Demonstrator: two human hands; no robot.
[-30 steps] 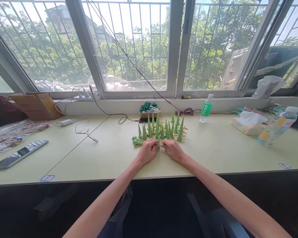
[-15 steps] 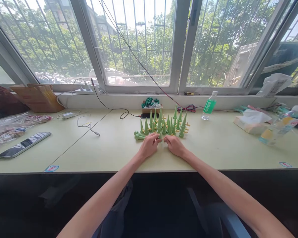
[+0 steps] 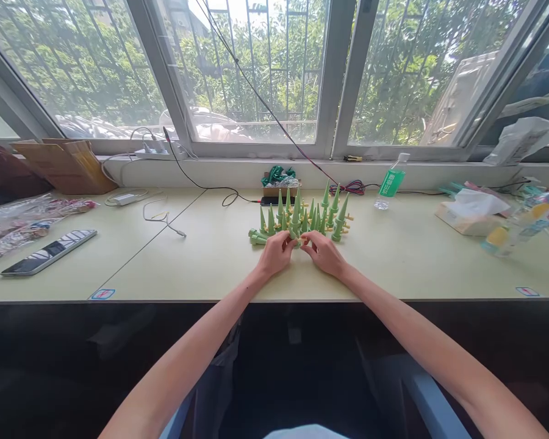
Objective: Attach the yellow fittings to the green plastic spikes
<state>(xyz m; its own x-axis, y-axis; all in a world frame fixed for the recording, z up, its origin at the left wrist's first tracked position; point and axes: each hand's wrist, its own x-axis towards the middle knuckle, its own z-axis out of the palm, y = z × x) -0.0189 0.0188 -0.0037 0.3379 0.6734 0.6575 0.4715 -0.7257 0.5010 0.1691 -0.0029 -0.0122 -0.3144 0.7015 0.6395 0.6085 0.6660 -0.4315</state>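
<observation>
My left hand is closed around a green plastic watering spike, whose tip points up near the desk. Close beside it my right hand is pinched on a small yellow valve at the spike's side; its fingers partly hide it. Whether the valve sits in the spike I cannot tell. Just behind both hands, several green spikes stand upright, some with yellow valves sticking out sideways. Other spikes lie on their sides left of the group.
Behind the spikes are a small box with green material and a dark phone. A water bottle and a tissue box stand to the right. Another phone, cables and plastic bags lie leftward.
The view has tilted down slightly. My right hand has come closer to the left, bringing the yellow valve against the spike.
</observation>
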